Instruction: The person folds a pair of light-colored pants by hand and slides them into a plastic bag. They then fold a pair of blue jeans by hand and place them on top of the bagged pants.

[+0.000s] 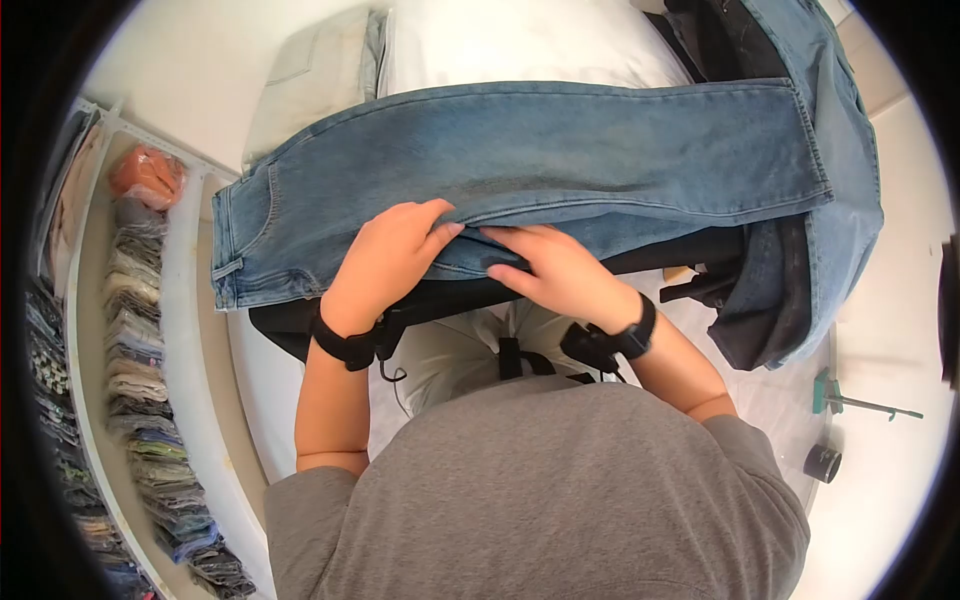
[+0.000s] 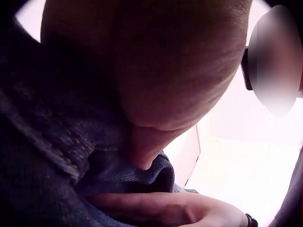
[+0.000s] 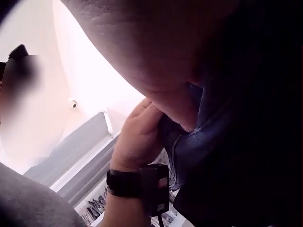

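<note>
A pair of blue jeans (image 1: 560, 140) lies folded lengthwise across a black surface, with the waistband on the left and the hem on the right. My left hand (image 1: 385, 255) is at the near edge of the jeans, pinching denim at the seam between thumb and fingers. Facing it from the right, my right hand (image 1: 570, 265) grips a loose fold of the same edge, thumb below and fingers above. Both wrist views are dark and close; the denim (image 2: 128, 172) bunches beside the left thumb, and the right thumb lies against a denim fold (image 3: 184, 146). Some fingertips are hidden by cloth.
More denim (image 1: 845, 190) and dark garments hang over the right side. Pale folded trousers (image 1: 310, 85) lie behind the waistband, next to a white covered surface (image 1: 530, 40). On the left, a shelf (image 1: 190, 330) holds several bagged clothes (image 1: 145, 390). A green-based stand (image 1: 825, 392) is at right.
</note>
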